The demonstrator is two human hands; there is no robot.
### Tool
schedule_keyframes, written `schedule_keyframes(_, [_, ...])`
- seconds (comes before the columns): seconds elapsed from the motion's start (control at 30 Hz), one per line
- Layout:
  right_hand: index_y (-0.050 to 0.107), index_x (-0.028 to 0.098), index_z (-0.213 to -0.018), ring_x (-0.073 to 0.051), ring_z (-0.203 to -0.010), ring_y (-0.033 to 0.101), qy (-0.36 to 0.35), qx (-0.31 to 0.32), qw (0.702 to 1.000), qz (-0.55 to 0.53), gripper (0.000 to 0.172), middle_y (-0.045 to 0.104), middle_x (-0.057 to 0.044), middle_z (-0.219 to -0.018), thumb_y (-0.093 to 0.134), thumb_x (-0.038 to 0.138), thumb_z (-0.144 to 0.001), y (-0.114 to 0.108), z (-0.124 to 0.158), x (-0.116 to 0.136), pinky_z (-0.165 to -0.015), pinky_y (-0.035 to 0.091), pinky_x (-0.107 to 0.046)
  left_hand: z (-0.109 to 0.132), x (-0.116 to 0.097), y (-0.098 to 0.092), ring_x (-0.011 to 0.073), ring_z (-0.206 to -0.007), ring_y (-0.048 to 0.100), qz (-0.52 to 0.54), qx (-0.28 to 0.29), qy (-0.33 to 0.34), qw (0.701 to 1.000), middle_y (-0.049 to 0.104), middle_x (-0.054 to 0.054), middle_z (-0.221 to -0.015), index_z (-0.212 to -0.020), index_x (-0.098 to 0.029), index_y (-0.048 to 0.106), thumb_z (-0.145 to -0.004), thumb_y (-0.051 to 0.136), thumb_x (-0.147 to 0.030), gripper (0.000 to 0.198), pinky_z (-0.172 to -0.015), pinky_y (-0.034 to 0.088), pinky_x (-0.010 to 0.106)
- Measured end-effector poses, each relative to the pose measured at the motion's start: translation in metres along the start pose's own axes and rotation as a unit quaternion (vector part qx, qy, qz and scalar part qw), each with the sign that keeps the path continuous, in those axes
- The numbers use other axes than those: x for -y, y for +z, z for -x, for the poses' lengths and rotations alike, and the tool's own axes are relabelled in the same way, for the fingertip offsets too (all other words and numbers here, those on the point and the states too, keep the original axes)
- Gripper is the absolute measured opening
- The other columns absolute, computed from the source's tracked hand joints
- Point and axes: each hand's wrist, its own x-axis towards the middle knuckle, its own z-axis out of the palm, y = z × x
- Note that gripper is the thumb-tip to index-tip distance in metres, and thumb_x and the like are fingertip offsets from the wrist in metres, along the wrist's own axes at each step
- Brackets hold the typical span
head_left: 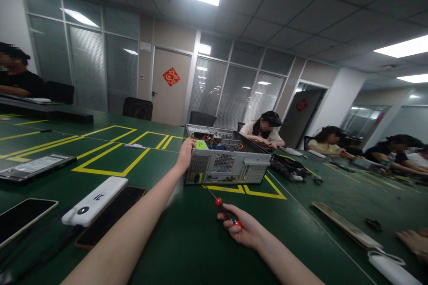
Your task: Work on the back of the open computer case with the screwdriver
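An opened computer case (230,167) lies on the green table with its rear panel facing me. Inside it, wires and a box with a yellow-green label (201,144) show at the upper left. My left hand (186,155) grips the case's upper left corner, its fingertips curled over the edge beside that label. A screwdriver with a red and black handle (228,214) is held in my right hand (243,226), fingers closed round it. The thin shaft points up and left, its tip near the lower edge of the rear panel; whether it touches is too small to tell.
To the left lie a hard drive (36,167), a white power bank (95,200) and two phones, one dark (110,216), one light-rimmed (25,220). Black parts (290,168) sit right of the case. A long flat strip (346,225) lies farther right. Several people sit around.
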Motion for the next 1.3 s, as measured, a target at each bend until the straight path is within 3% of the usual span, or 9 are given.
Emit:
schedule_keyframes(0.07, [0.055, 0.01, -0.099, -0.002, -0.043, 0.048, 0.013, -0.002, 1.0, -0.005, 0.017, 0.06, -0.004, -0.071, 0.045, 0.024, -0.098, 0.003, 0.002, -0.001, -0.031, 0.03, -0.006, 0.0, 0.0, 0.0, 0.0189, -0.119, 0.055, 0.001, 0.0, -0.003, 1.0, 0.067, 0.005, -0.103, -0.071, -0.022, 0.051, -0.095, 0.026, -0.028, 0.035, -0.115, 0.035, 0.037])
schedule_keyframes(0.2, [0.055, 0.004, -0.106, -0.008, -0.055, 0.061, 0.024, 0.006, 1.0, -0.018, 0.032, 0.063, -0.007, -0.071, 0.041, 0.032, -0.1, 0.006, 0.002, -0.003, -0.043, 0.047, -0.011, 0.0, 0.002, 0.001, 0.0191, -0.12, 0.054, 0.006, -0.009, -0.008, 1.0, 0.067, 0.005, -0.103, -0.07, -0.022, 0.051, -0.095, 0.026, -0.028, 0.036, -0.115, 0.035, 0.037])
schedule_keyframes(0.3, [0.057, 0.005, -0.108, -0.011, -0.055, 0.064, 0.026, 0.031, 0.999, 0.007, 0.037, 0.067, -0.009, -0.076, 0.037, 0.035, -0.101, 0.005, 0.0, -0.004, -0.043, 0.049, -0.015, 0.0, 0.004, 0.002, 0.0195, -0.122, 0.053, 0.005, -0.014, -0.01, 1.0, 0.067, 0.005, -0.104, -0.07, -0.022, 0.052, -0.096, 0.027, -0.029, 0.036, -0.114, 0.037, 0.037])
schedule_keyframes(0.5, [0.058, 0.007, -0.104, -0.006, -0.044, 0.053, 0.01, 0.034, 0.999, 0.041, 0.039, 0.062, -0.004, -0.067, 0.033, 0.037, -0.102, 0.003, -0.001, -0.004, -0.033, 0.035, -0.01, 0.0, 0.005, 0.002, 0.0192, -0.121, 0.054, 0.003, -0.011, -0.009, 1.0, 0.068, 0.005, -0.104, -0.071, -0.022, 0.052, -0.096, 0.027, -0.03, 0.036, -0.115, 0.036, 0.037])
schedule_keyframes(0.73, [0.054, 0.012, -0.087, -0.001, -0.04, 0.043, -0.02, -0.016, 0.999, 0.048, 0.014, 0.06, -0.002, -0.07, 0.046, 0.018, -0.097, 0.001, -0.002, -0.003, -0.03, 0.024, -0.005, -0.001, 0.006, 0.002, 0.0186, -0.115, 0.057, -0.002, -0.009, 0.012, 1.0, 0.068, 0.004, -0.1, -0.069, -0.023, 0.051, -0.095, 0.026, -0.029, 0.037, -0.115, 0.036, 0.037])
schedule_keyframes(0.93, [0.057, 0.007, -0.102, -0.01, -0.057, 0.064, 0.007, 0.011, 0.999, 0.034, 0.029, 0.065, -0.008, -0.076, 0.043, 0.032, -0.099, -0.001, -0.005, -0.002, -0.043, 0.05, -0.014, -0.001, 0.005, 0.002, 0.0191, -0.118, 0.055, 0.004, -0.009, 0.002, 1.0, 0.067, 0.005, -0.104, -0.07, -0.023, 0.05, -0.095, 0.025, -0.029, 0.036, -0.115, 0.035, 0.038])
schedule_keyframes(1.13, [0.057, 0.009, -0.106, -0.006, -0.044, 0.051, -0.002, 0.032, 0.999, 0.016, 0.032, 0.06, -0.005, -0.07, 0.037, 0.033, -0.1, -0.006, -0.007, -0.002, -0.032, 0.032, -0.009, 0.0, 0.002, 0.001, 0.0195, -0.12, 0.054, 0.003, -0.004, -0.003, 1.0, 0.066, 0.006, -0.104, -0.07, -0.022, 0.051, -0.096, 0.025, -0.03, 0.037, -0.115, 0.035, 0.037])
schedule_keyframes(1.3, [0.056, 0.011, -0.094, -0.002, -0.042, 0.047, -0.017, 0.004, 0.999, 0.039, 0.014, 0.06, -0.004, -0.071, 0.05, 0.024, -0.096, -0.004, -0.005, -0.001, -0.031, 0.026, -0.005, -0.001, 0.0, 0.0, 0.0188, -0.117, 0.055, 0.001, 0.002, 0.0, 1.0, 0.066, 0.005, -0.101, -0.071, -0.022, 0.05, -0.096, 0.025, -0.031, 0.037, -0.115, 0.034, 0.037])
